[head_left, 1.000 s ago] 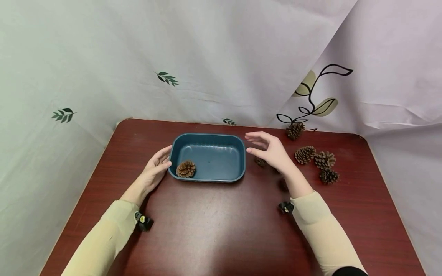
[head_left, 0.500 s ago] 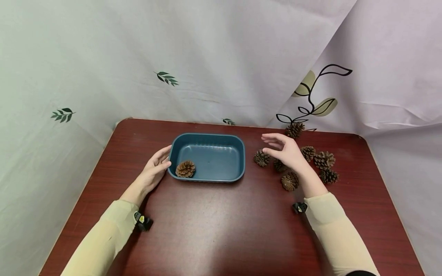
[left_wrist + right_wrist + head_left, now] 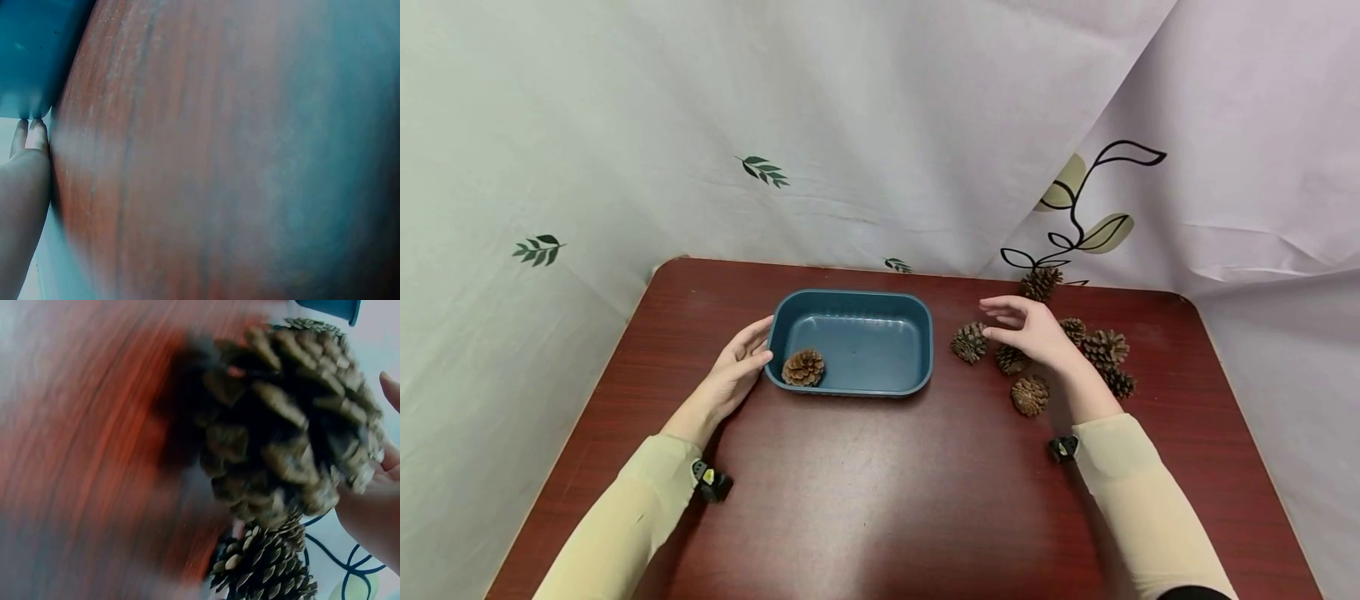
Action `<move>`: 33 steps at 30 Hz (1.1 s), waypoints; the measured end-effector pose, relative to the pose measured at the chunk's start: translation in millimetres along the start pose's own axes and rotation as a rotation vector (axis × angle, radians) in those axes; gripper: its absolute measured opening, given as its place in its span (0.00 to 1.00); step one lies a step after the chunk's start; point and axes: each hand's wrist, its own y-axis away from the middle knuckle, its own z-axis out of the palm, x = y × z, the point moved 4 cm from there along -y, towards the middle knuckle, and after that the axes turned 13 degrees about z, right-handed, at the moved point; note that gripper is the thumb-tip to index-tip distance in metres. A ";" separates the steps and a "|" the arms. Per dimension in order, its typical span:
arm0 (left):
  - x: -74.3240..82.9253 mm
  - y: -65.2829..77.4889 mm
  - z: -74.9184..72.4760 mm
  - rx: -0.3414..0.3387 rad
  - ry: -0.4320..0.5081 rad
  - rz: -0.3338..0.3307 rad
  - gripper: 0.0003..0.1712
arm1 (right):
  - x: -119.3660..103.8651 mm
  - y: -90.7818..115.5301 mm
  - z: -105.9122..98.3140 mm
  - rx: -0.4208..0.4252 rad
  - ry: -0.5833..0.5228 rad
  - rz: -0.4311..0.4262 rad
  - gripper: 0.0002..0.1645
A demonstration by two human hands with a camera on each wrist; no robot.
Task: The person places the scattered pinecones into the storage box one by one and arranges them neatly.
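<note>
A dark blue rectangular container (image 3: pixel 880 354) sits on the table with one brown pine cone (image 3: pixel 803 367) in its near left corner. My left hand (image 3: pixel 732 372) rests against the container's left side, fingertips touching the outer wall and the thumb near the rim. Over the loose pine cones on the right, my right hand (image 3: pixel 1037 335) hovers with fingers loosely bent, thumb apart, and nothing held. Nearest its thumb is a pine cone (image 3: pixel 969 343); another pine cone (image 3: pixel 1011 360) lies partly under the palm. In the right wrist view a large pine cone (image 3: pixel 281 431) covers part of the hand.
Near the right wrist lies a pine cone (image 3: pixel 1030 395). Farther right several more are clustered, including one pine cone (image 3: pixel 1106 347) partly beside the forearm. Another pine cone (image 3: pixel 1041 283) sits at the table's back edge, against the white patterned curtain (image 3: pixel 880 142). The table (image 3: pixel 850 483) is reddish brown.
My right hand has moved right, away from the container's right end and over the pine cones, uncovering some of them. The left hand and the container have stayed put.
</note>
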 end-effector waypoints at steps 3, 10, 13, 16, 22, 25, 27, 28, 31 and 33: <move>0.1 0.2 0.2 0.003 -0.003 -0.002 0.32 | 3.3 -2.4 -1.4 -0.035 0.031 0.006 0.31; 0.0 0.0 0.7 0.004 -0.003 0.002 0.32 | 11.4 -8.7 -0.7 -0.098 0.082 0.022 0.32; -0.6 -0.2 0.5 0.002 -0.010 0.002 0.33 | 14.7 -11.2 0.2 -0.116 0.082 0.025 0.33; -1.5 -0.4 -0.1 -0.001 -0.021 -0.002 0.33 | 18.2 -13.7 1.0 -0.142 0.069 0.030 0.34; -2.4 -1.1 -1.7 -0.007 -0.028 -0.007 0.33 | 25.5 -19.1 2.1 -0.200 0.064 0.048 0.35; -2.6 -1.5 -2.2 -0.007 -0.028 -0.007 0.33 | 28.4 -21.2 1.6 -0.221 0.055 0.062 0.35; -2.7 -1.7 -2.6 -0.004 -0.027 -0.005 0.33 | 29.5 -22.3 1.1 -0.234 0.045 0.066 0.35; -2.7 -1.8 -2.6 -0.002 -0.027 -0.004 0.33 | 30.0 -22.8 0.7 -0.240 0.042 0.065 0.35; -2.5 -1.7 -2.9 0.000 -0.016 0.002 0.33 | 31.5 -23.8 0.1 -0.257 0.042 0.065 0.36; -2.2 -1.7 -2.7 -0.001 -0.005 0.007 0.33 | 32.4 -24.0 0.0 -0.265 0.049 0.064 0.36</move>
